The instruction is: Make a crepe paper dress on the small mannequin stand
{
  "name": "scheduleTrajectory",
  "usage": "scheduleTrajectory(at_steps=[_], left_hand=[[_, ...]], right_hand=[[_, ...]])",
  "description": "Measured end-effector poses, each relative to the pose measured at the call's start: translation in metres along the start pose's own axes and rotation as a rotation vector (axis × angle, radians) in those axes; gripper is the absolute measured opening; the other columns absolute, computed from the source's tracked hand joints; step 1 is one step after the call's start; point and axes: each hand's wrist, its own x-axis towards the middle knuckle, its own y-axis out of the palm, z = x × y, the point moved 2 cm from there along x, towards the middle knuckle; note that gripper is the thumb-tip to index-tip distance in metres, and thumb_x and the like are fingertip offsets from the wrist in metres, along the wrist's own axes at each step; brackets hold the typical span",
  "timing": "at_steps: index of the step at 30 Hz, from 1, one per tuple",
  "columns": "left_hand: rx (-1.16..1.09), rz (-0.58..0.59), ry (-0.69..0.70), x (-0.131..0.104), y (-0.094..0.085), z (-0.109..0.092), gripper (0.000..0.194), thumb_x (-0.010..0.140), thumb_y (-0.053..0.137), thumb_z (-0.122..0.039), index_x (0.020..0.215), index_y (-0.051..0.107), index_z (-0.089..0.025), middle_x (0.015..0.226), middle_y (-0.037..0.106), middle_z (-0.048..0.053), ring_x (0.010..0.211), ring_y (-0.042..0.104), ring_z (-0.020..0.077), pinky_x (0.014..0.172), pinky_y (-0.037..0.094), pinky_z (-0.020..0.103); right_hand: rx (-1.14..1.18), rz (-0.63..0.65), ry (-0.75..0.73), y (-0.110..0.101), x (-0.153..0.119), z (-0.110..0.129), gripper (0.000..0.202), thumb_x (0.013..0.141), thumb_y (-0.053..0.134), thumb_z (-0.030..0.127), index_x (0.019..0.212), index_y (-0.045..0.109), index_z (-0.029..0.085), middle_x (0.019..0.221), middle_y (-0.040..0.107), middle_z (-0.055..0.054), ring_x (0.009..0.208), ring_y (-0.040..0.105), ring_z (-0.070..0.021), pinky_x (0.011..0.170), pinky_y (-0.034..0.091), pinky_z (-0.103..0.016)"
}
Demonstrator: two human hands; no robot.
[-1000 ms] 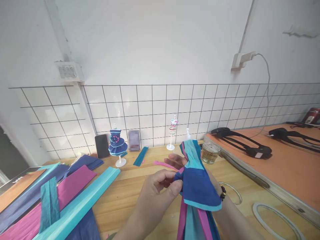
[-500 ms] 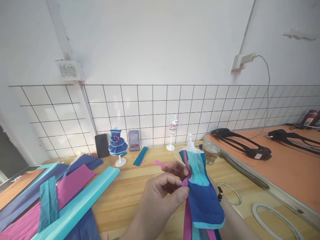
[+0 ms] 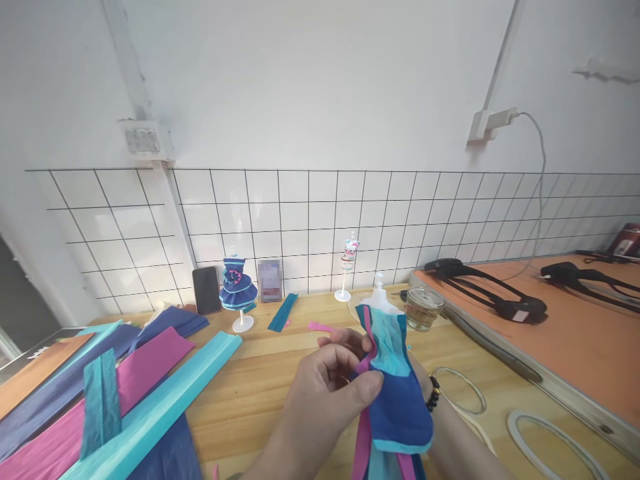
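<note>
My right hand (image 3: 351,340): partly hidden behind dress (image 3: 403,407). Hanging strips (image 3: 363,443): cut off below. Red can (image 3: 628,241): cut off right.

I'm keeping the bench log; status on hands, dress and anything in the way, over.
Left hand pinching pink strip; right hand partly hidden behind dress. Dress blue and turquoise, on white mannequin. Glass standing beyond it, to the right.

"What's under these things?"
"A wooden table (image 3: 265,373). Coloured strips (image 3: 170,393) overlap on its left side."
"And at the back?"
"A small stand in a blue dress (image 3: 238,290), a second stand (image 3: 343,295), a teal strip (image 3: 283,313), a glass jar (image 3: 424,312)."
"Nearer, at right?"
"Two pale rings (image 3: 513,427), lying apart."
</note>
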Motion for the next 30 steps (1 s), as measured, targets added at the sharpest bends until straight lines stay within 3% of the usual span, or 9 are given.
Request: scheduleTrajectory(at_steps=[3, 7, 12, 18, 21, 24, 26, 30], left_hand=[[0.004, -0.008, 0.011, 0.004, -0.002, 0.004, 0.028, 0.062, 0.073, -0.036, 0.058, 0.053, -0.016, 0.065, 0.052, -0.001, 0.059, 0.045, 0.009, 0.053, 0.037, 0.021], [0.119, -0.077, 0.046, 0.007, -0.01, 0.007, 0.024, 0.065, 0.071, -0.035, 0.064, 0.055, -0.016, 0.066, 0.054, 0.0, 0.061, 0.046, 0.0105, 0.056, 0.036, 0.023], [0.128, -0.108, 0.057, 0.01, -0.016, 0.003, 0.023, 0.066, 0.07, -0.034, 0.067, 0.056, -0.016, 0.066, 0.055, 0.0, 0.061, 0.047, 0.0112, 0.057, 0.037, 0.024], [0.031, -0.053, 0.046, 0.014, -0.02, -0.003, 0.029, 0.064, 0.07, -0.035, 0.079, 0.056, -0.015, 0.075, 0.054, 0.001, 0.065, 0.048, 0.011, 0.059, 0.039, 0.023], [0.058, -0.052, 0.051, 0.015, -0.023, -0.006, 0.026, 0.067, 0.068, -0.032, 0.082, 0.056, -0.015, 0.076, 0.053, 0.001, 0.068, 0.049, 0.0118, 0.06, 0.04, 0.024], [0.166, -0.095, 0.108, 0.016, -0.025, -0.007, 0.021, 0.069, 0.065, -0.029, 0.082, 0.057, -0.016, 0.075, 0.054, 0.001, 0.069, 0.051, 0.0132, 0.061, 0.041, 0.025], [0.264, -0.122, 0.152, 0.016, -0.025, -0.007, 0.018, 0.069, 0.063, -0.026, 0.084, 0.057, -0.016, 0.078, 0.057, 0.002, 0.074, 0.053, 0.0154, 0.064, 0.042, 0.027], [0.448, -0.207, 0.21, 0.012, -0.022, -0.007, 0.014, 0.071, 0.059, -0.023, 0.083, 0.057, -0.017, 0.081, 0.06, 0.004, 0.079, 0.055, 0.0185, 0.071, 0.042, 0.032]], right_hand=[[0.049, 0.058, 0.079, 0.01, 0.003, 0.004, 0.029, 0.073, 0.062, 0.051, 0.077, 0.065, 0.022, 0.087, 0.068, -0.006, 0.088, 0.062, -0.0246, 0.078, 0.046, -0.04], [0.039, -0.008, 0.055, 0.019, 0.008, 0.011, 0.028, 0.074, 0.064, 0.044, 0.092, 0.066, 0.023, 0.088, 0.068, -0.004, 0.078, 0.061, -0.0182, 0.073, 0.047, -0.032], [-0.007, -0.153, -0.055, 0.015, 0.013, 0.021, 0.02, 0.065, 0.074, 0.039, 0.071, 0.069, 0.022, 0.064, 0.065, 0.002, 0.054, 0.055, -0.0112, 0.055, 0.045, -0.023], [-0.195, -0.201, -0.089, 0.022, 0.003, 0.04, 0.017, 0.067, 0.073, 0.037, 0.073, 0.072, 0.021, 0.067, 0.067, -0.001, 0.064, 0.059, -0.0147, 0.06, 0.046, -0.024], [-0.28, -0.143, -0.06, 0.021, -0.001, 0.044, 0.02, 0.075, 0.066, 0.04, 0.08, 0.073, 0.022, 0.066, 0.067, -0.001, 0.059, 0.057, -0.014, 0.057, 0.046, -0.025], [-0.392, -0.046, -0.067, 0.02, -0.004, 0.047, 0.024, 0.078, 0.062, 0.041, 0.09, 0.073, 0.023, 0.071, 0.069, -0.002, 0.063, 0.059, -0.0151, 0.057, 0.046, -0.025], [-0.447, 0.003, -0.072, 0.022, -0.005, 0.048, 0.026, 0.075, 0.065, 0.039, 0.096, 0.071, 0.025, 0.081, 0.071, -0.003, 0.073, 0.062, -0.0179, 0.065, 0.049, -0.027], [-0.463, -0.014, -0.053, 0.028, -0.004, 0.046, 0.026, 0.074, 0.068, 0.034, 0.099, 0.07, 0.025, 0.088, 0.071, -0.004, 0.079, 0.063, -0.0195, 0.069, 0.05, -0.028]])
